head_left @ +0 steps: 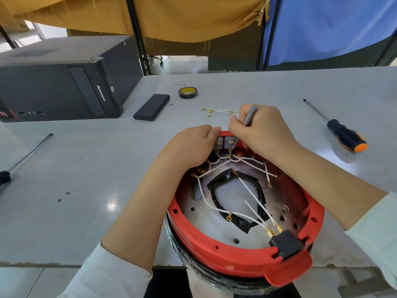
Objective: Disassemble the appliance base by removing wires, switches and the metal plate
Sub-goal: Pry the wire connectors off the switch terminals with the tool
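A round red appliance base (232, 252) lies open side up at the table's near edge. Inside it a metal plate (277, 203) carries white wires (209, 204) with gold terminals and black tape round its middle hole. Two grey switches (228, 141) sit at the far rim. My left hand (191, 145) grips the far rim beside the left switch. My right hand (261, 127) holds a small silver screwdriver (250, 116), its tip down at the right switch. A black connector block (285, 244) sits in the near rim.
Loose white wires (219, 111) lie beyond my hands. An orange-and-black screwdriver (341, 132) lies at the right, another tool's shaft (30, 151) at the left. A black tape roll (188, 92), a black flat box (151, 107) and a black computer tower (58, 87) stand further back.
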